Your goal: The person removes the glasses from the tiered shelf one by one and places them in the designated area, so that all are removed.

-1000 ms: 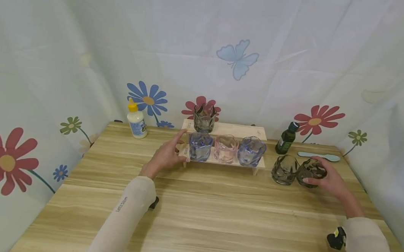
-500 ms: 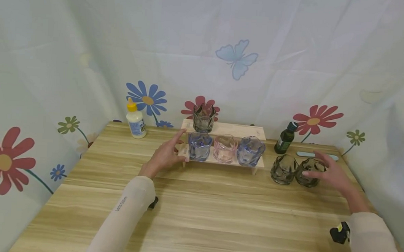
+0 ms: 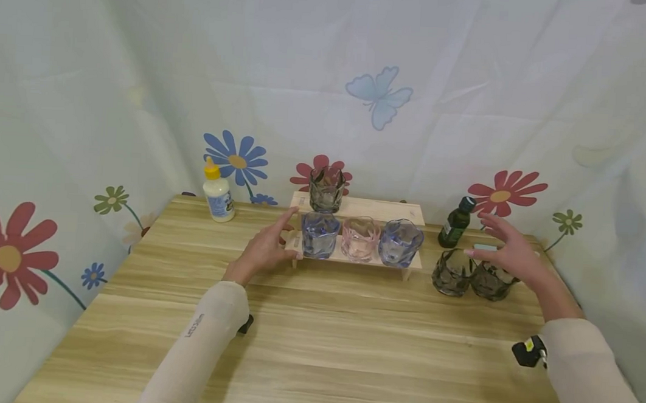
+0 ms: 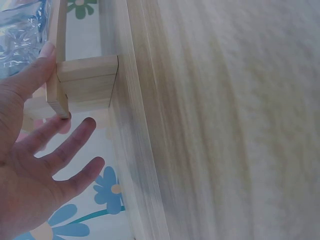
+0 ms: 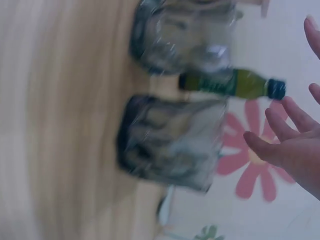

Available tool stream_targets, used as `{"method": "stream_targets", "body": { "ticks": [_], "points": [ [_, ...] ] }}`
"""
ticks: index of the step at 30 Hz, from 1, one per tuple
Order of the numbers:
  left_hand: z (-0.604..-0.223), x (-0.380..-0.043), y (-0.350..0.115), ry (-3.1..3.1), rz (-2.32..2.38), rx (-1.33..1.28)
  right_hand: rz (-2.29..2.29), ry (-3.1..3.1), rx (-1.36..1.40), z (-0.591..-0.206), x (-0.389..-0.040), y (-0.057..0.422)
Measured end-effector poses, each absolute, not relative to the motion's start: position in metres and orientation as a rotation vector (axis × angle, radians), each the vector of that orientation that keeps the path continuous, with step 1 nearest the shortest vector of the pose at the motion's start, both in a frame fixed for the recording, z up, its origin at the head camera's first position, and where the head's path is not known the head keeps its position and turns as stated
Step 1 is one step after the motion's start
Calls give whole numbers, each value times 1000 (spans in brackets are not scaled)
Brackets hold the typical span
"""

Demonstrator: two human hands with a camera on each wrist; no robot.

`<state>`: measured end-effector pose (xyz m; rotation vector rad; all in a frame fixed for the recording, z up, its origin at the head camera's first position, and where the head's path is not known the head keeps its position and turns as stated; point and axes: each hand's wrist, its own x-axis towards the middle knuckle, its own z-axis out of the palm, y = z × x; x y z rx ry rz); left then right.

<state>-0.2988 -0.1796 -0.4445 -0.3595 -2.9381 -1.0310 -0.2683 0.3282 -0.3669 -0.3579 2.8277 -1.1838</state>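
L hand [image 3: 266,247], left of ctr.: grip closed in a pinch on end of wooden stand [image 3: 380,209], other fingers spread. R hand [image 3: 512,253], right of frame: grip wide, nothing held, apart from inner dark glass [image 3: 453,274] & outer dark glass [image 3: 491,284], side by side on desk [image 3: 359,343]. Stand, ctr., bears top dark glass [image 3: 326,191] above; L blue glass [image 3: 319,236], pink glass [image 3: 360,239], R blue glass [image 3: 400,243] below.
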Motion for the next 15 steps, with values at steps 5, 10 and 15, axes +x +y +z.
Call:
{"method": "stream_targets", "body": {
  "ticks": [5, 10, 15],
  "points": [
    [-444, -299, -179, -2937, -1025, -368, -1203, 2827, -455, -352, -275, 303],
    [-445, -299, -179, -2945, -1028, -366, -1213, 2811, -514, -339, -288, 279],
    [-445, -299, -179, -2946, -1032, -350, -1233, 2790, -575, -331, -304, 257]
  ]
}}
